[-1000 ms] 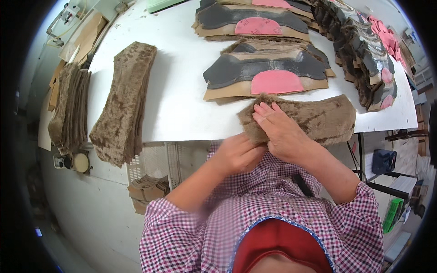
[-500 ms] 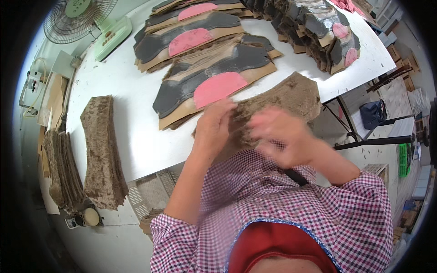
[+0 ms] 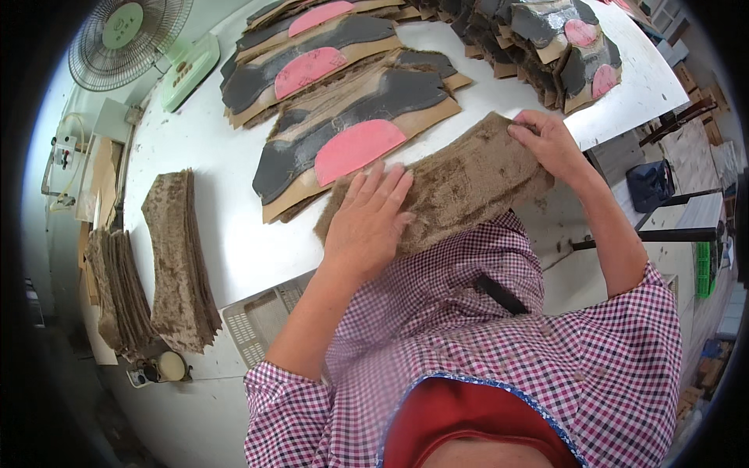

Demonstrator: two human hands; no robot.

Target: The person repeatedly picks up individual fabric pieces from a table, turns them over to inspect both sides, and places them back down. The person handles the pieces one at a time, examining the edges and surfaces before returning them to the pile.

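A brown plush fabric piece (image 3: 468, 183) lies along the front edge of the white table, fuzzy side up, its near edge against my checked clothing. My left hand (image 3: 368, 214) rests flat on its left part, fingers spread. At its far right corner my right hand (image 3: 546, 140) pinches the edge between thumb and fingers. Just beyond the left hand is a stack of shaped pieces (image 3: 285, 168) with dark grey and tan layers and a pink half-round patch (image 3: 359, 150) on top.
More patched stacks (image 3: 310, 72) lie farther back, with others (image 3: 581, 66) at the far right. Brown plush stacks (image 3: 179, 265) hang over the table's left edge beside another bundle (image 3: 118, 292). A fan (image 3: 129, 35) stands at the back left. A dark bag (image 3: 650, 184) is beyond the table's right side.
My right hand has moved right and away from me to the plush piece's far corner. My left hand has flattened onto the piece, which now shows more of its surface.
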